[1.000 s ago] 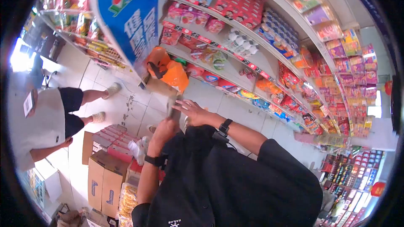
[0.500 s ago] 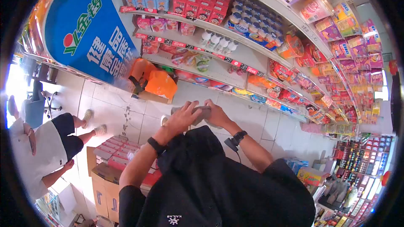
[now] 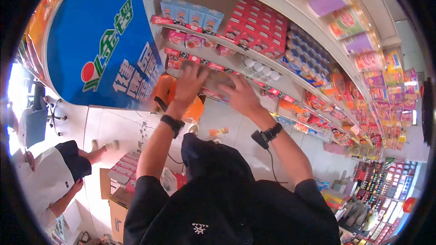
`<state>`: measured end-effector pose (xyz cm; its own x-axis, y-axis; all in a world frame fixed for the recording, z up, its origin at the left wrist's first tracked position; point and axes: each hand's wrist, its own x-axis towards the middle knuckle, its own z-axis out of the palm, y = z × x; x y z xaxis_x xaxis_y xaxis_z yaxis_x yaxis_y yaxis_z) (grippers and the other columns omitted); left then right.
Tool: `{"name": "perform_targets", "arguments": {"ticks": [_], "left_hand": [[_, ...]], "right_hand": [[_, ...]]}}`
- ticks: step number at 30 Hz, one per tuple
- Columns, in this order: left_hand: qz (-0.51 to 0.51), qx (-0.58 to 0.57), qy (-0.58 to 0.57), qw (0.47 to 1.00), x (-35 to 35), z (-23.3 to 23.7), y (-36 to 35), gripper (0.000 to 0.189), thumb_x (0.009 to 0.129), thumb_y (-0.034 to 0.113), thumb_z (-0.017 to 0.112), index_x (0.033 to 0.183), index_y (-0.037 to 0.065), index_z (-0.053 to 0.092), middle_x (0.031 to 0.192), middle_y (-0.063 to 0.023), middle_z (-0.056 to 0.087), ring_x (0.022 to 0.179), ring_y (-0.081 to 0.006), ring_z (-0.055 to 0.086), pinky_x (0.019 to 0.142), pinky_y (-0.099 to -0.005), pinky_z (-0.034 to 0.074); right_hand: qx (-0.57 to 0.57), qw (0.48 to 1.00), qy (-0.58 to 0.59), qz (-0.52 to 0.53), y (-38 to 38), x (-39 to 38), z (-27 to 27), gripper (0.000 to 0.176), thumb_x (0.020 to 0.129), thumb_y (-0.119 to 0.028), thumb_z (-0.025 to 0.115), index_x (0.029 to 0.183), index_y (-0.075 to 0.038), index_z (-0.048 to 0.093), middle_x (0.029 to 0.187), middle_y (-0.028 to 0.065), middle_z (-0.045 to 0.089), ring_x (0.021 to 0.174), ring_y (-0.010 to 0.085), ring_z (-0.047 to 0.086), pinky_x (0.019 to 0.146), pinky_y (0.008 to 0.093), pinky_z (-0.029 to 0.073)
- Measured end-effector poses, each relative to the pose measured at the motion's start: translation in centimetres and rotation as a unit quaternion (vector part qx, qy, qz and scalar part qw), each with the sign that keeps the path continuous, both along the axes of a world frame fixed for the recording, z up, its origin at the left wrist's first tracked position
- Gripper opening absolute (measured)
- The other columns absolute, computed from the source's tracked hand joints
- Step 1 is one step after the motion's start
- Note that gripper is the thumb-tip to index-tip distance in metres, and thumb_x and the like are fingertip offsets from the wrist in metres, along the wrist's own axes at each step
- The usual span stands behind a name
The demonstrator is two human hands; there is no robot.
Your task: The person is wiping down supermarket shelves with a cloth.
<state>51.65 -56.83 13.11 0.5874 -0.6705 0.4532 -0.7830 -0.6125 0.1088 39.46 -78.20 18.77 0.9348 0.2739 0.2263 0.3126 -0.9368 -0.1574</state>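
A grey-brown, boxy thing (image 3: 214, 81) is held up in front of the lower shelves, between my two hands. Motion smears it, so its exact kind does not show. My left hand (image 3: 190, 84) grips its left side, with blurred fingers over the top. On the other side, my right hand (image 3: 245, 96) has its fingers against the right end. Behind them run shelf edges with red price strips (image 3: 206, 65). Below my left hand is an orange bag (image 3: 195, 109), partly hidden by my wrist.
Shelves hold red boxes (image 3: 259, 27), light-blue cartons (image 3: 195, 16) and small capped bottles (image 3: 306, 54). A blue sign panel (image 3: 100, 41) stands at the left. A small orange packet (image 3: 219, 131) lies on the floor. Another person (image 3: 50, 172) is at lower left, near stacked cartons (image 3: 122, 170).
Both my hands have lifted the grey-brown thing from above the floor up toward the shelves. The view has shifted, and the small orange packet on the floor now shows.
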Motion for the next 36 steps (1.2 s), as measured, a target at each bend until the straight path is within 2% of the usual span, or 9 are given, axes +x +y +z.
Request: {"name": "perform_targets", "arguments": {"ticks": [6,10,12,17,20,23,25,28,36], "left_hand": [[0.197,-0.164,-0.033,0.966,13.5,3.2,3.4,0.048,0.084,0.011,0.069,0.132,0.011,0.061,0.128,-0.0172,0.058,0.114,-0.0384,0.056,0.097,-0.0518,0.045],[0.209,-0.208,0.023,0.955,13.0,2.8,0.9,0.055,0.082,0.014,0.072,0.134,0.007,0.058,0.136,-0.0207,0.056,0.121,-0.0419,0.053,0.098,-0.0533,0.045],[0.093,-0.214,-0.032,0.972,11.6,1.4,-0.6,0.061,0.081,0.017,0.074,0.137,0.004,0.056,0.139,-0.0207,0.054,0.129,-0.0436,0.049,0.102,-0.0556,0.044],[0.168,-0.245,0.029,0.954,12.3,-2.2,-1.5,0.060,0.084,0.015,0.074,0.141,0.012,0.057,0.140,-0.0142,0.056,0.132,-0.0405,0.052,0.114,-0.0626,0.039],[0.165,-0.288,0.204,0.921,12.8,-2.8,-1.2,0.055,0.085,0.011,0.073,0.137,0.015,0.060,0.138,-0.0121,0.057,0.127,-0.0396,0.057,0.110,-0.0596,0.043],[0.146,-0.318,0.106,0.931,13.9,-1.5,-0.1,0.050,0.085,0.011,0.074,0.134,0.014,0.062,0.137,-0.0149,0.058,0.124,-0.0401,0.059,0.108,-0.0571,0.045],[0.181,-0.326,-0.075,0.925,15.2,-0.3,0.2,0.048,0.087,0.011,0.073,0.134,0.010,0.061,0.137,-0.0178,0.057,0.127,-0.0416,0.057,0.110,-0.0557,0.045],[0.186,-0.376,0.012,0.908,16.4,-0.3,-0.4,0.047,0.089,0.010,0.071,0.134,0.005,0.060,0.138,-0.0197,0.056,0.130,-0.0426,0.055,0.115,-0.0570,0.042],[0.143,-0.297,-0.030,0.944,15.4,-1.1,-1.0,0.042,0.089,0.007,0.070,0.129,0.001,0.062,0.137,-0.0179,0.058,0.133,-0.0428,0.053,0.114,-0.0541,0.045]], "right_hand": [[-0.102,0.991,-0.083,0.020,4.5,14.0,4.4,0.063,0.074,-0.011,0.079,0.136,-0.014,0.068,0.140,0.0124,0.053,0.122,0.0385,0.053,0.103,0.0480,0.051],[-0.139,0.988,-0.073,-0.007,5.6,18.5,3.5,0.064,0.072,-0.010,0.078,0.135,-0.009,0.068,0.139,0.0125,0.053,0.117,0.0372,0.054,0.101,0.0481,0.052],[-0.154,0.984,-0.086,-0.023,5.4,19.2,2.3,0.065,0.071,-0.011,0.078,0.135,-0.008,0.067,0.139,0.0127,0.054,0.118,0.0372,0.054,0.100,0.0474,0.051],[-0.145,0.979,-0.143,-0.018,5.2,18.8,0.4,0.061,0.074,-0.012,0.076,0.134,-0.008,0.067,0.140,0.0144,0.053,0.118,0.0371,0.054,0.100,0.0475,0.051],[-0.129,0.983,-0.129,-0.027,6.0,18.3,0.8,0.056,0.076,-0.013,0.074,0.132,-0.007,0.069,0.141,0.0144,0.053,0.120,0.0366,0.053,0.100,0.0482,0.050],[-0.103,0.984,-0.142,-0.015,7.2,20.1,0.0,0.050,0.079,-0.013,0.071,0.129,-0.005,0.070,0.142,0.0136,0.053,0.121,0.0358,0.052,0.101,0.0479,0.049],[-0.103,0.980,-0.168,0.005,8.4,21.7,-0.1,0.049,0.080,-0.013,0.070,0.128,-0.004,0.070,0.142,0.0132,0.053,0.122,0.0354,0.052,0.100,0.0472,0.049],[-0.150,0.978,-0.140,0.024,9.6,23.2,0.6,0.049,0.081,-0.013,0.070,0.128,-0.004,0.070,0.141,0.0126,0.054,0.122,0.0340,0.052,0.100,0.0442,0.048],[-0.100,0.980,-0.172,-0.012,7.9,21.2,-0.7,0.044,0.081,-0.015,0.070,0.124,-0.003,0.071,0.126,0.0119,0.058,0.119,0.0304,0.054,0.098,0.0414,0.048]]}}
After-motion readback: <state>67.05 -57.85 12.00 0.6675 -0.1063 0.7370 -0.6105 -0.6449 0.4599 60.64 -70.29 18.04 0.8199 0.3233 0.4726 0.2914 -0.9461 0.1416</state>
